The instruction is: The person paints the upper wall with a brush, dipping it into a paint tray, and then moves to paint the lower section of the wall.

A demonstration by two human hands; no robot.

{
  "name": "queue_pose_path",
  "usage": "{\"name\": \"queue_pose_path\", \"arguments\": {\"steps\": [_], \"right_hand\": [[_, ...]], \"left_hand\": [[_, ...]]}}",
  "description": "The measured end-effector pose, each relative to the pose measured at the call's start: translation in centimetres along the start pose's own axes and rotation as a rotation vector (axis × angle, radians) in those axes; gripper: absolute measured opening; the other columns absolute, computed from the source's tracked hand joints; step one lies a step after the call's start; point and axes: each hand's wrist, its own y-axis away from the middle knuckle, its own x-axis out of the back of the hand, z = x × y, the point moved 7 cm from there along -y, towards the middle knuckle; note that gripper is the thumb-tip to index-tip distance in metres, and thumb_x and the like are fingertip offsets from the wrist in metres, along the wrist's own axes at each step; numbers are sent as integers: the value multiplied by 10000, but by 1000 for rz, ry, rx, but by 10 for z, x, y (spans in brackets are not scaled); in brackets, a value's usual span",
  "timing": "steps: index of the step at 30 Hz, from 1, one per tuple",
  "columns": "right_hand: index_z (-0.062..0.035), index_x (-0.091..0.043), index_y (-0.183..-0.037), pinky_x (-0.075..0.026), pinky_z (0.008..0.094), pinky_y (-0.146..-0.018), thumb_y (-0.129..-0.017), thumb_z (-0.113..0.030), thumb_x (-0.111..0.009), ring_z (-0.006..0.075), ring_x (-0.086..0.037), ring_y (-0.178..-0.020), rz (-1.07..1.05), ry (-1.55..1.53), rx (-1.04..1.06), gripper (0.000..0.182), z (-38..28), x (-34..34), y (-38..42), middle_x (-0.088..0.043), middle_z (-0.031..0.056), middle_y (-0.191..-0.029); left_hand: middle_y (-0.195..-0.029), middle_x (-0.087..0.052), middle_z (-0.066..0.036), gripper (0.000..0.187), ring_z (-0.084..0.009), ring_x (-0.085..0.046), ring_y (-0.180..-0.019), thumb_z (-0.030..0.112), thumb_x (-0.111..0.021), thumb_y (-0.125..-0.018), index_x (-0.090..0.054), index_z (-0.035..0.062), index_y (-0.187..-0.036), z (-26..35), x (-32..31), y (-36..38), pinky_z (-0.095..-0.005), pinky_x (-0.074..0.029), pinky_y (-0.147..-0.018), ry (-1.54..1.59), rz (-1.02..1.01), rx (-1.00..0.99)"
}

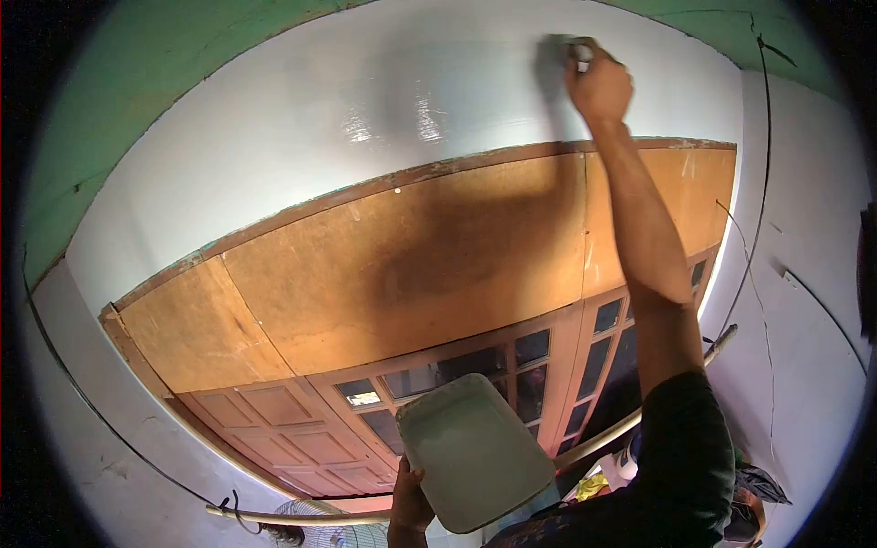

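My right hand [601, 89] is raised against the white wall strip [274, 119] at the top right. Its fingers are closed round a small tool with a pale part [583, 60]; blur and the fingers hide its kind. Wet, shiny streaks [425, 117] show on the wall to its left. Low in the middle, my left hand [411, 500] grips the left edge of a rounded rectangular plastic tub [513, 426]. The tub is tilted in view and looks pale grey-green inside. Most of that hand's fingers are hidden behind it.
Beneath the white strip run a brown wooden ledge [301, 213] and plywood panels [320, 283]. Lower down are pinkish-brown doors [265, 429] with glass panes. Green ceiling [119, 137] borders the top. A pole [603, 441] crosses below, and black cables [766, 155] hang at both sides.
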Motion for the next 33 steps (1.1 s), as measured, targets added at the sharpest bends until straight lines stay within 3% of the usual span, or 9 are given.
{"name": "queue_pose_path", "arguments": {"steps": [3, 9, 13, 17, 21, 24, 27, 29, 33], "right_hand": [[-195, -713, -1137, -587, 532, -693, -907, -346, -659, 398, -727, -786, -18, -119, 115, 280, -101, -11, 18, -750, 164, -946], [-110, -703, -1035, -590, 513, -661, -849, -198, -643, 368, -728, -781, -103, -537, 311, 215, -297, -20, 64, -733, 139, -880], [-114, -720, -993, -578, 522, -695, -864, -269, -703, 402, -720, -761, -235, -755, 200, 202, -352, -23, 79, -728, 170, -809], [-114, -735, -954, -576, 498, -739, -882, -332, -716, 411, -714, -789, -40, -749, 121, 230, -302, -41, 54, -728, 185, -807], [-68, -752, -902, -561, 389, -637, -910, -350, -733, 258, -724, -614, 122, -720, 157, 282, -183, -30, 5, -709, 139, -652], [-24, -748, -770, -560, 454, -654, -884, -433, -731, 377, -721, -693, 99, -457, -5, 426, -78, -15, -30, -712, 194, -710], [-21, -773, -926, -583, 499, -799, -865, -459, -716, 421, -734, -858, 118, -266, -30, 445, 16, -23, -60, -745, 232, -865], [-157, -775, -1049, -589, 491, -807, -895, -441, -692, 421, -732, -871, 85, -162, -67, 334, 31, 1, -61, -758, 201, -901], [-219, -742, -1124, -587, 522, -801, -926, -435, -654, 420, -733, -876, 63, -46, -39, 305, 16, 1, -53, -766, 162, -924]], "left_hand": [[-1376, -537, -171, 784, -341, -581, -1248, 235, -752, -825, -362, 31, -1474, 2, -5, 4, -495, -537, -1021, -1, 8, -8], [-1381, -549, -167, 768, -340, -579, -1257, 230, -752, -828, -382, 23, -1468, -1, 0, 0, -496, -531, -1029, 22, -66, -42], [-1386, -546, -161, 776, -339, -573, -1266, 243, -755, -834, -376, 39, -1480, 4, -3, 4, -499, -524, -1037, -3, -47, -44], [-1392, -544, -155, 785, -338, -567, -1274, 257, -758, -839, -370, 55, -1491, 6, -5, 12, -502, -517, -1044, -15, -27, -35], [-1398, -541, -149, 800, -338, -555, -1288, 271, -762, -837, -365, 63, -1500, 7, 0, 14, -507, -505, -1054, -28, -1, -40], [-1407, -535, -149, 817, -341, -540, -1304, 275, -761, -827, -359, 62, -1507, 7, 7, 10, -514, -489, -1069, -38, 15, -39], [-1418, -527, -153, 831, -348, -531, -1312, 260, -749, -818, -349, 62, -1519, 4, 16, 1, -520, -474, -1082, -28, 4, -26], [-1424, -523, -156, 838, -353, -528, -1313, 249, -742, -814, -342, 62, -1526, 0, 23, -3, -522, -468, -1087, -19, 3, -21], [-1429, -518, -162, 849, -364, -525, -1314, 216, -727, -814, -320, 64, -1543, -1, 24, -5, -520, -453, -1105, 11, -5, -27]]}}
